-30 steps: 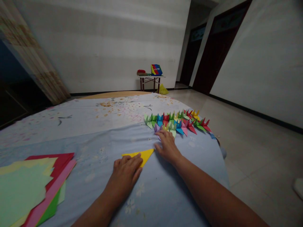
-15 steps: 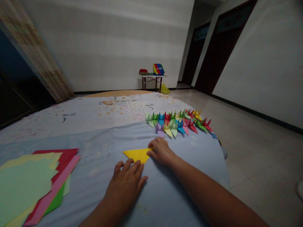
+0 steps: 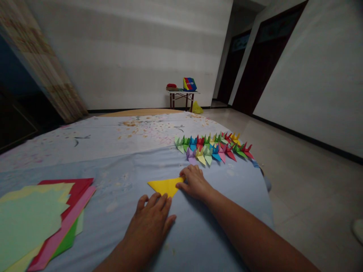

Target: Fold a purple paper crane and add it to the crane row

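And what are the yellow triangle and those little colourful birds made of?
The folded yellow triangle looks like thin, smooth, matte paper: its edges are crisp and straight. The little paper cranes seem to be the same kind of paper, with sharp folds and flat, bright colours.

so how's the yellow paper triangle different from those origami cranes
The yellow paper triangle lies flat, while the origami cranes stand up with raised, pointed wings. The triangle is one single-colour piece; the cranes are many, in mixed colours, lined up in rows. The triangle sits at the left hand and right hand, while the cranes lie farther out, beyond the hands. Both are folded paper resting on the blue cloth.
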Action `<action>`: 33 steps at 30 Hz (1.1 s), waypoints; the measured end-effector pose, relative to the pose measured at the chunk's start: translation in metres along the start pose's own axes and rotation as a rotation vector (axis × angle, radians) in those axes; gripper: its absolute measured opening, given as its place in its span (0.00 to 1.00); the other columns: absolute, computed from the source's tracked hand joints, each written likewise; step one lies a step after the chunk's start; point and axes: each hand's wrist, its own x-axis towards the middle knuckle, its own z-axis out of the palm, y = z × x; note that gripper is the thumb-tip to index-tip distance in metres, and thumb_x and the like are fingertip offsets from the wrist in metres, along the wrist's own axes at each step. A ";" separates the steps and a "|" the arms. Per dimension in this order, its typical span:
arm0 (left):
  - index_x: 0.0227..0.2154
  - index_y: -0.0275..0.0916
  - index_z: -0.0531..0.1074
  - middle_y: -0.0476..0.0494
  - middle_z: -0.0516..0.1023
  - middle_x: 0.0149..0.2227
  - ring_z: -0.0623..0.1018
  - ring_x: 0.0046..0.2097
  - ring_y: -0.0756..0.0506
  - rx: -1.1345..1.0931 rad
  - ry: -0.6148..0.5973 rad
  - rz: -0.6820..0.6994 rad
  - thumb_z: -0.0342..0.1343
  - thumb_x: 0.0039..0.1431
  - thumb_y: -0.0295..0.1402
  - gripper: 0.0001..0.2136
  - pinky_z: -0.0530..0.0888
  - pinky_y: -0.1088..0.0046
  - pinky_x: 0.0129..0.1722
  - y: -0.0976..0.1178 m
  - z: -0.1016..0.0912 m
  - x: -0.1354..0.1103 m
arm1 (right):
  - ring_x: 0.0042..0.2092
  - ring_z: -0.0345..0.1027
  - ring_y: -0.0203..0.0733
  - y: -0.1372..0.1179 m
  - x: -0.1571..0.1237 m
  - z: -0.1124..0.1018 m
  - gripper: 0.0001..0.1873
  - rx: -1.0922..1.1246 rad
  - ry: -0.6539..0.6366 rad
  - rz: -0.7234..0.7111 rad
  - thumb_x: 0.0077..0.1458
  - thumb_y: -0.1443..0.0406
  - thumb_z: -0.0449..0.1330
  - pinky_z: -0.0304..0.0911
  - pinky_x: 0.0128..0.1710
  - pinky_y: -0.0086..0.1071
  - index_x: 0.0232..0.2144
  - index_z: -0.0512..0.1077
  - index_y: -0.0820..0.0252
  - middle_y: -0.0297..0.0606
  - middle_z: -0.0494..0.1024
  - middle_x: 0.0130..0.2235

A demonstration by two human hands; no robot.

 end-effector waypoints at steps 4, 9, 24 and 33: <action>0.52 0.40 0.67 0.39 0.67 0.57 0.63 0.58 0.35 -0.030 -0.004 0.019 0.45 0.62 0.37 0.18 0.55 0.47 0.54 -0.003 0.000 -0.003 | 0.46 0.55 0.46 0.017 0.005 -0.005 0.14 -0.023 0.022 0.099 0.51 0.58 0.60 0.51 0.45 0.37 0.39 0.69 0.59 0.41 0.67 0.41; 0.49 0.42 0.70 0.40 0.70 0.54 0.65 0.57 0.35 -0.108 0.033 0.052 0.45 0.61 0.37 0.16 0.54 0.47 0.53 -0.010 -0.002 -0.003 | 0.46 0.56 0.45 0.019 0.006 -0.004 0.12 0.012 0.038 0.074 0.52 0.62 0.59 0.51 0.45 0.37 0.40 0.69 0.59 0.41 0.67 0.41; 0.42 0.41 0.69 0.43 0.76 0.43 0.72 0.45 0.41 -0.371 0.174 0.032 0.42 0.59 0.32 0.13 0.59 0.57 0.48 -0.031 0.005 0.008 | 0.45 0.56 0.44 0.003 0.006 0.005 0.17 0.041 0.000 -0.186 0.50 0.55 0.61 0.50 0.45 0.39 0.41 0.71 0.56 0.40 0.68 0.40; 0.38 0.41 0.68 0.45 0.77 0.38 0.73 0.42 0.43 -0.319 0.302 0.049 0.46 0.58 0.32 0.09 0.58 0.59 0.46 -0.029 0.016 0.011 | 0.44 0.57 0.45 0.002 0.010 0.007 0.16 0.061 0.007 -0.187 0.47 0.57 0.64 0.50 0.43 0.38 0.37 0.71 0.58 0.40 0.70 0.39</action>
